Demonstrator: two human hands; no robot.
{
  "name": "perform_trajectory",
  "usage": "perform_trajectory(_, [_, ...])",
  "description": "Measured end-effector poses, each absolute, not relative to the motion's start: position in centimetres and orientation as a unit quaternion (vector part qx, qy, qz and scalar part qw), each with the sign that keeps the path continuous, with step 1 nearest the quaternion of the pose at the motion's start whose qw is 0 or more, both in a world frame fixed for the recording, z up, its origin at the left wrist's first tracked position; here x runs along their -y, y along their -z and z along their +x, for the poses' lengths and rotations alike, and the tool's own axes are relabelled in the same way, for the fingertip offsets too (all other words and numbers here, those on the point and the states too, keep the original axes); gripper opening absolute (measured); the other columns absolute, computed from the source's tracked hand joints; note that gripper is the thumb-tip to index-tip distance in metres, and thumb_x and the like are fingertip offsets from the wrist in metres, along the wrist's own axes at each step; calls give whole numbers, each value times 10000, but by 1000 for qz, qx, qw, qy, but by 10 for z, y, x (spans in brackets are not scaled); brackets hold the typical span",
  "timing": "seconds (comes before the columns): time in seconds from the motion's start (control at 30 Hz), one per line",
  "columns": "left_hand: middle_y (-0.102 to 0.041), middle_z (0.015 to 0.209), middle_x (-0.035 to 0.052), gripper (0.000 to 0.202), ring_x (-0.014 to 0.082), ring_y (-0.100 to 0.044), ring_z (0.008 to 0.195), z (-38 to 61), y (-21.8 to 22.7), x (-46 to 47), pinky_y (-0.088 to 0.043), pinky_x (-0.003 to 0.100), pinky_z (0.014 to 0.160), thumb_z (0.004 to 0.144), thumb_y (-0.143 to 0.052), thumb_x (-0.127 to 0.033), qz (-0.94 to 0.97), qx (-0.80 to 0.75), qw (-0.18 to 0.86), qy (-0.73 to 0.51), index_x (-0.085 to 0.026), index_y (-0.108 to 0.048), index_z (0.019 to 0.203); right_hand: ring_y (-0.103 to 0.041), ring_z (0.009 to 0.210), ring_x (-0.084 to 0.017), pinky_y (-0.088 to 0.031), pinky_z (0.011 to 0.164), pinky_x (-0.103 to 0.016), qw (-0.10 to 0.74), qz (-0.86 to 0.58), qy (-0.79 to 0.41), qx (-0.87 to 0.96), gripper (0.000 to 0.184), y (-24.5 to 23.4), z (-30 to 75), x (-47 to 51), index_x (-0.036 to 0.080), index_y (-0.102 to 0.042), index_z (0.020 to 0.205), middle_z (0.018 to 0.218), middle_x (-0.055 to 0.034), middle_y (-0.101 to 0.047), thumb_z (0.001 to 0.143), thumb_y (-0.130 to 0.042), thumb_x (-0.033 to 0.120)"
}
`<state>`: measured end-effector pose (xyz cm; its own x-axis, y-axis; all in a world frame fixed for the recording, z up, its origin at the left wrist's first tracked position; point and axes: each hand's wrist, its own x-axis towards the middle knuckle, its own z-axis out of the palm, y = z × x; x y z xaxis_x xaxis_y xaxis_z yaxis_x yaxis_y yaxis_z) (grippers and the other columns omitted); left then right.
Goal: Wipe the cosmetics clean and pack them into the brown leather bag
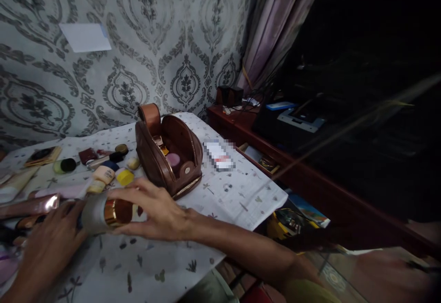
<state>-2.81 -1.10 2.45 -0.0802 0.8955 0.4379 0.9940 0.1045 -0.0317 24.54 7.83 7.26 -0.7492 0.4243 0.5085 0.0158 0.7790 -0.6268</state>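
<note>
A frosted cosmetic bottle with a shiny gold cap point(95, 214) lies sideways between my hands. The fingers and thumb of my right hand point(156, 212) close around its capped end. At the opposite end, my left hand point(51, 243) grips the base; its fingertips are partly hidden and blurred. Just beyond my right hand stands a brown toiletry bag point(151, 156), unzipped, with a pink round item point(172, 159) and other small things inside. A yellow-lidded jar point(124, 177) and a cream jar with a dark blue lid point(104, 173) sit behind the bottle.
More cosmetics, including a shiny pink tube point(31, 205) and a green jar with a black lid point(65, 165), spread over the left of the patterned tablecloth point(241, 197). A blurred-out white item point(219, 155) lies right of the bag. A dark red desk point(296, 169) with an open drawer borders the right.
</note>
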Motion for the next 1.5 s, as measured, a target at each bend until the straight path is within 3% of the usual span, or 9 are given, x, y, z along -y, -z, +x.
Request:
perform_trajectory(0.1, [-675,991,194,453,393,-642,920,9,-49,3,-523,539,777,943,-369,-415,-689,663,273,106,-87,-613,1137,-609,1071,-174,-549,938,-330,408,-134,-313,847,613,-97,270,-89,241,-497,1355,1206,-61,-607,826,-729,446])
perform_trajectory(0.23, [-651,1159,162,328,303,-596,1113,83,-85,-25,-465,447,985,964,-480,-327,-792,494,282,221,-135,-572,1215,-647,1000,-162,-578,796,-283,500,-221,-286,787,620,-125,298,-117,215,-441,1396,1293,-99,-562,873,-667,461])
perform_trajectory(0.37, [-638,1240,217,334,342,-548,1216,143,-98,-58,-405,543,1037,970,-476,-288,-829,439,272,213,-78,-626,1183,-640,1018,-167,-547,838,-286,512,-295,-215,777,593,-135,311,-153,191,-427,1397,1237,-97,-584,901,-625,448])
perform_trajectory(0.5, [-684,941,138,212,320,-591,1077,154,-91,-71,-362,627,1057,925,-501,-176,-856,430,231,172,-143,-711,926,-634,950,-173,-521,830,-316,387,-320,-147,852,540,-137,316,-174,172,-530,1314,1108,-63,-642,849,-697,390])
perform_trajectory(0.73, [-676,965,90,357,266,-590,1061,134,-75,-64,-241,692,1120,886,-451,-61,-858,415,225,202,-196,-683,1121,-641,694,-146,-445,639,-242,29,-270,-94,958,280,-150,308,-181,229,-699,977,738,16,-663,736,-800,332])
perform_trajectory(0.9, [-700,1035,81,320,240,-600,1116,134,-66,-69,-153,664,1181,877,-522,-70,-859,400,209,241,-211,-682,1116,-696,726,-206,-492,695,-303,-17,-251,-61,966,220,-145,289,-185,175,-715,802,689,-8,-676,640,-855,229])
perform_trajectory(1.07, [-711,1110,109,285,259,-584,1196,133,-59,-72,-162,654,1188,893,-554,-100,-857,388,216,262,-192,-677,1132,-728,888,-260,-544,765,-362,-120,-244,-26,962,120,-136,269,-179,114,-720,946,978,-120,-741,847,-657,91])
perform_trajectory(1.23, [-694,1205,140,305,282,-548,1280,130,-62,-64,-174,663,1192,892,-547,-66,-863,384,189,269,-135,-650,1171,-698,1040,-270,-542,824,-354,-209,-253,-18,944,297,-140,265,-181,100,-632,1212,1122,-151,-714,924,-573,141])
perform_trajectory(1.5, [-670,1198,182,295,280,-510,1306,123,-56,-31,-342,570,1153,862,-536,25,-866,364,165,299,-87,-651,1111,-702,948,-214,-500,789,-252,-198,-267,-124,935,433,-153,275,-198,126,-694,1151,1008,-88,-733,768,-766,317])
